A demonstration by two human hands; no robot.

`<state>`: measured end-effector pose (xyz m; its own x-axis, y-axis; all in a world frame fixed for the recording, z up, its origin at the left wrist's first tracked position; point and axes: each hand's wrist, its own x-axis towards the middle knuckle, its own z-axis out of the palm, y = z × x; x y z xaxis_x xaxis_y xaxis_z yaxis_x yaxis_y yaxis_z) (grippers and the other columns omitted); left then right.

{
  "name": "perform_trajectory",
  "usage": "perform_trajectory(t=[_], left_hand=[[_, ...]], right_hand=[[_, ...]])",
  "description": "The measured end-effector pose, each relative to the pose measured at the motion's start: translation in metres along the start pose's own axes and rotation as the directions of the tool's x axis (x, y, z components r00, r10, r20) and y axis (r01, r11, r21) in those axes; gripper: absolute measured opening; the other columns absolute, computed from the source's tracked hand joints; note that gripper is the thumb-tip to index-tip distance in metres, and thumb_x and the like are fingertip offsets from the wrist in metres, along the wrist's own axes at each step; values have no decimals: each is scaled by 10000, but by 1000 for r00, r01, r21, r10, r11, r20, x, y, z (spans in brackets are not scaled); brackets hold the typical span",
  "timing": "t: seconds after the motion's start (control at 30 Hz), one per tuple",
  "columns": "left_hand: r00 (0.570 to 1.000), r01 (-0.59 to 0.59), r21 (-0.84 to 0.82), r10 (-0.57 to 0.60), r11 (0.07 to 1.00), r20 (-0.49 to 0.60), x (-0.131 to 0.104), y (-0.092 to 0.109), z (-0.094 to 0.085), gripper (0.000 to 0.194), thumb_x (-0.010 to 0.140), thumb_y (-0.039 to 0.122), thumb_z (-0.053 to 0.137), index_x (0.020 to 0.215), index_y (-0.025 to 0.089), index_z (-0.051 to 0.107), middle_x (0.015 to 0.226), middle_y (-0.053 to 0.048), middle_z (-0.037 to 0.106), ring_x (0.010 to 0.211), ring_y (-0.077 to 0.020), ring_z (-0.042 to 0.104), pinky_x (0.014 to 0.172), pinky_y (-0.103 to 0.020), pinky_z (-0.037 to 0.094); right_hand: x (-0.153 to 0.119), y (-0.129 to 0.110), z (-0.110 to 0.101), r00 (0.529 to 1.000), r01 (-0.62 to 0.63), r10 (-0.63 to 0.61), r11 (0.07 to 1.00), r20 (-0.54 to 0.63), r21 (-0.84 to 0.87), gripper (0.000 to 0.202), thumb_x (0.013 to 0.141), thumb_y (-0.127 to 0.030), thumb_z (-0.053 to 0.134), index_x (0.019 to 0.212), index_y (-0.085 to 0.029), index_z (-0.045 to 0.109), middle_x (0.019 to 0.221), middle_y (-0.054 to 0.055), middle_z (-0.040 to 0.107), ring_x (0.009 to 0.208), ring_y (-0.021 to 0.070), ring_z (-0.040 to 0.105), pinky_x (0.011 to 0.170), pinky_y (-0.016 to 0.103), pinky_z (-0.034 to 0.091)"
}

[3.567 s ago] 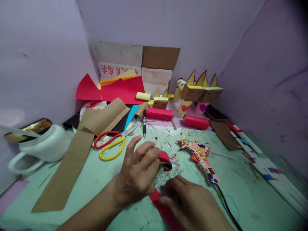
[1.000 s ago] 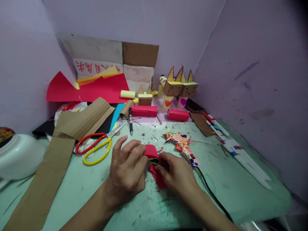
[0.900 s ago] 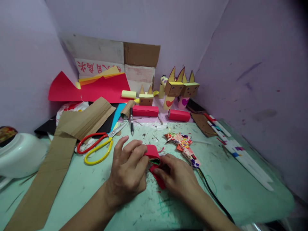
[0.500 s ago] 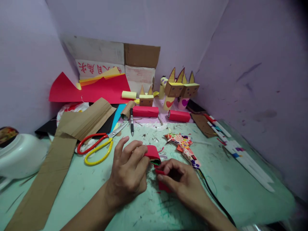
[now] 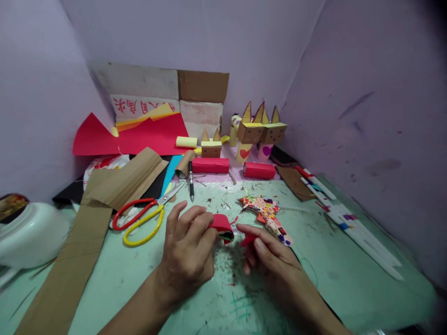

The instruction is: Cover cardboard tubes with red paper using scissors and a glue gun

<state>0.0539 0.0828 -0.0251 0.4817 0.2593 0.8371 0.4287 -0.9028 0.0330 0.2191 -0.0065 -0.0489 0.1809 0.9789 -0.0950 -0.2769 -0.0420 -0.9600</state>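
My left hand [image 5: 188, 246] is wrapped round a short red paper-covered tube [image 5: 222, 225], whose dark green inside shows at its right end. Just right of that end, my right hand [image 5: 267, 251] pinches a small red paper piece [image 5: 247, 240] between thumb and fingers, apart from the tube. Beyond my right hand lies a glue gun [image 5: 267, 214] with a colourful patterned cover. Scissors [image 5: 145, 216] with one red and one yellow handle rest left of my left hand.
Cardboard strips [image 5: 80, 246] and a white pot [image 5: 35, 230] are at the left. Red tubes [image 5: 210, 165], a pen [image 5: 191, 181], red paper [image 5: 139, 135] and cardboard figures [image 5: 251, 132] stand or lie at the back. White sticks [image 5: 356, 232] lie on the right.
My right hand has moved right, away from the tube, with the small red paper piece. My left hand still holds the tube. The view has shifted slightly.
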Motion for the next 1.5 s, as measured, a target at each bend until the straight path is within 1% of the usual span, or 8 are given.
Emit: perform_trajectory(t=[0.3, 0.4, 0.53, 0.73, 1.07, 1.23, 1.37, 1.5], left_hand=[[1000, -3, -13, 3, 1000, -29, 1, -1, 0, 222, 738, -22, 486, 755, 157, 616, 832, -99, 660, 920, -260, 564, 933, -533, 402], [999, 0, -11, -1, 1000, -41, 1, -1, 2, 228, 736, -27, 483, 754, 155, 618, 828, -97, 663, 912, -257, 574, 934, -527, 404], [998, 8, -13, -9, 1000, -66, 1, -1, 4, 236, 749, -17, 474, 748, 170, 617, 827, -86, 665, 909, -251, 580, 934, -517, 403], [997, -3, -20, 1, 1000, -72, -1, -1, 4, 244, 728, -47, 478, 765, 147, 621, 854, -107, 652, 939, -258, 562, 940, -533, 393], [997, -5, -12, 4, 1000, -76, 2, -1, 5, 247, 728, -45, 480, 769, 153, 623, 837, -104, 652, 929, -261, 559, 929, -528, 398], [998, -3, -13, 2, 1000, -65, 2, 0, 4, 249, 733, -54, 477, 762, 144, 625, 840, -99, 647, 936, -255, 554, 947, -521, 387], [999, -6, -9, 5, 1000, -54, 2, 0, 4, 236, 722, -55, 480, 766, 131, 620, 849, -103, 641, 943, -256, 545, 946, -525, 383], [999, -13, -3, 13, 1000, -35, 3, -1, 3, 229, 717, -54, 481, 762, 120, 623, 854, -112, 636, 946, -258, 540, 942, -525, 375]], right_hand=[[5, -2, 8, 975, -201, 210, 974, -77, 102, 455, 667, -541, 760, 911, -158, 723, 662, 19, 657, 466, 112, 563, 459, 247, 461], [8, -2, 10, 967, -224, 230, 973, -107, 61, 502, 650, -603, 732, 863, -150, 693, 550, -23, 592, 327, 66, 429, 302, 182, 324], [16, -8, 10, 973, -179, 179, 984, -144, 15, 489, 672, -602, 719, 864, -154, 674, 457, -84, 456, 328, 23, 286, 322, 145, 172], [31, -20, 5, 991, -127, 123, 988, 41, 85, 521, 662, -556, 766, 982, -156, 668, 486, -81, 468, 408, 51, 387, 414, 180, 279], [34, -13, 1, 992, -125, 124, 990, 8, 72, 422, 648, -496, 792, 875, -148, 720, 455, -71, 507, 385, 67, 474, 435, 205, 392], [35, -11, 0, 999, -34, 34, 999, -17, -32, 395, 716, -555, 703, 706, -161, 677, 453, -63, 501, 325, 54, 367, 358, 200, 318], [33, -16, -2, 994, 107, -107, 988, 4, -115, 328, 685, -504, 754, 618, -186, 714, 671, 17, 632, 647, 139, 566, 641, 263, 455], [28, -19, -1, 932, 362, -346, 898, 105, -250, 124, 781, -340, 691, 733, -265, 777, 797, 17, 611, 800, 167, 555, 758, 284, 424]])
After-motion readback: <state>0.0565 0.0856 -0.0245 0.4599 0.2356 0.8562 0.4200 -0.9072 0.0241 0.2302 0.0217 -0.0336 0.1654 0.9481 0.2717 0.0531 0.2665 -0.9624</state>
